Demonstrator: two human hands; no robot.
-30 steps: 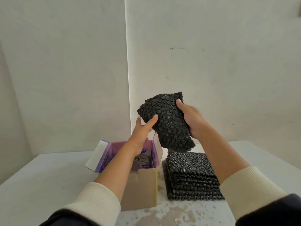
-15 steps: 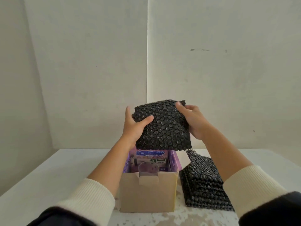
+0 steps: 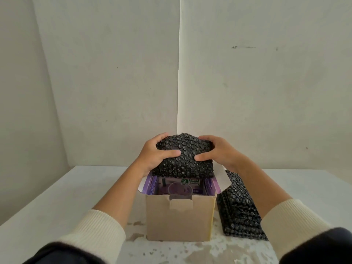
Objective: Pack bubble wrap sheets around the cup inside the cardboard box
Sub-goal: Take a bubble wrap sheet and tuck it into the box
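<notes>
Sitting inside open cardboard box [image 3: 180, 218]: seemingly one clear cup [image 3: 180, 189].

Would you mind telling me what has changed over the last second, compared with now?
Both hands, left hand and right hand, have carried the black bubble wrap sheet from above the stack leftward and down over the open cardboard box, bending it. The grip, the cup inside and the stack stayed as they were.
</notes>
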